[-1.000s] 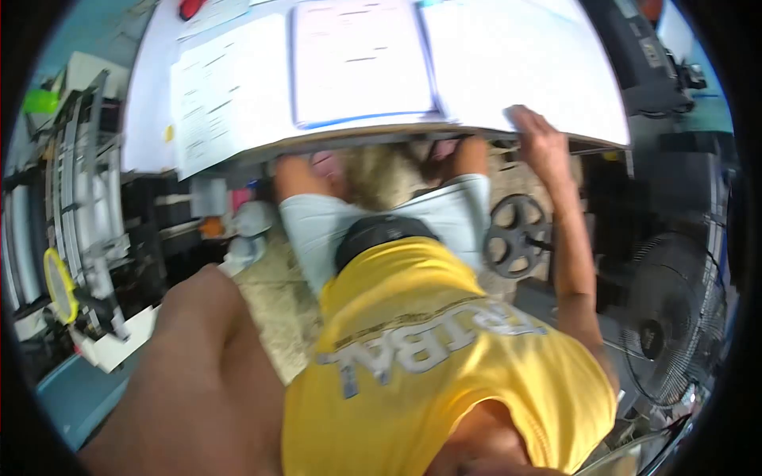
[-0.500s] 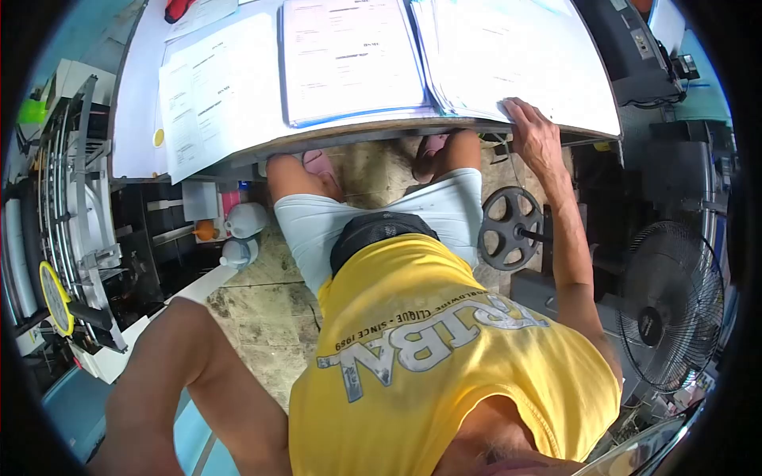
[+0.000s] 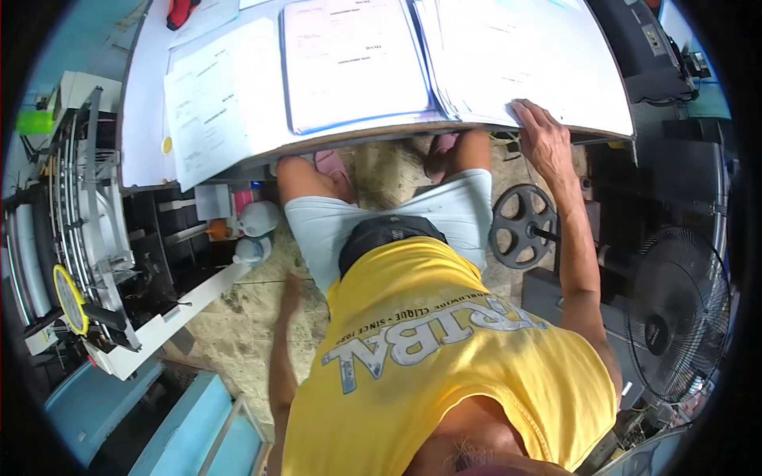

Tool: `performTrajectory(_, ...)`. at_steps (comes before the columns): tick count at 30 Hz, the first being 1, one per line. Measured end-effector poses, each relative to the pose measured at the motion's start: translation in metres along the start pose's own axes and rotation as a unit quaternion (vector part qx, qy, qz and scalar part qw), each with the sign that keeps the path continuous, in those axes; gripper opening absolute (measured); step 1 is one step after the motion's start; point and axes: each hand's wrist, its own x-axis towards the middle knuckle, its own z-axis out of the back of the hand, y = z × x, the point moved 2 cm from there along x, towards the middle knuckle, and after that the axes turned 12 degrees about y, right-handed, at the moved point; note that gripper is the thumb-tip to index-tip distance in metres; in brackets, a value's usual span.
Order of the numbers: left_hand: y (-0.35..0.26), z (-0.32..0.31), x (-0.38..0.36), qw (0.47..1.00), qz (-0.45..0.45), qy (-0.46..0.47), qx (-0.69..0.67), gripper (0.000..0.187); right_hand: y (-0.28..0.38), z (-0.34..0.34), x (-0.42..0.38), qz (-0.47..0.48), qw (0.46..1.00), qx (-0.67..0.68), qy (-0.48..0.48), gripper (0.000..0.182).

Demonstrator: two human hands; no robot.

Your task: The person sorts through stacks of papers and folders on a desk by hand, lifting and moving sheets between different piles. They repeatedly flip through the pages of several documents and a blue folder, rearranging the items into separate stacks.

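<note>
My right hand (image 3: 546, 141) rests at the table's front edge. Its fingertips touch the near edge of the right-hand stack of papers (image 3: 508, 55), fingers stretched forward and holding nothing that I can see. Beside that stack lies a thicker pile of printed forms (image 3: 357, 83). Farther left, loose printed sheets (image 3: 210, 119) hang slightly over the edge. My left hand (image 3: 292, 292) hangs low beside my left thigh, above the floor and away from the table. Motion smears it, so its fingers cannot be made out.
The white table (image 3: 144, 103) spans the front, with a red and black object (image 3: 181, 12) at its far left. A round weight plate (image 3: 522, 227) and a black fan (image 3: 675, 317) stand right. White jugs (image 3: 258, 218) and a metal-railed machine (image 3: 87, 214) are left.
My left arm, raised and bent at the lower left before, has swung down to my side. The right hand remains at the papers. The whole view has shifted slightly.
</note>
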Motion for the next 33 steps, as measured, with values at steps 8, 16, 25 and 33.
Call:
performTrajectory(8, 0.048, -0.036, -0.029, 0.997, 0.038, 0.061, 0.010, 0.047, 0.002, 0.003, 0.004, -0.005, 1.000, -0.011, 0.011, 0.053)
performTrajectory(16, -0.207, 0.156, 0.003, 0.893, -0.432, 0.035, 0.118, 0.054, 0.000, 0.011, 0.010, 0.019, 0.999, -0.015, 0.026, 0.054)
performTrajectory(25, -0.303, 0.128, -0.019, 0.708, -0.604, 0.326, 0.167, 0.063, 0.007, 0.010, 0.004, 0.018, 0.999, -0.020, 0.026, 0.051)
performTrajectory(33, -0.303, 0.128, -0.017, 0.725, -0.588, 0.327, 0.147, 0.071, 0.003, 0.016, 0.007, 0.042, 0.997, -0.049, 0.036, 0.056)
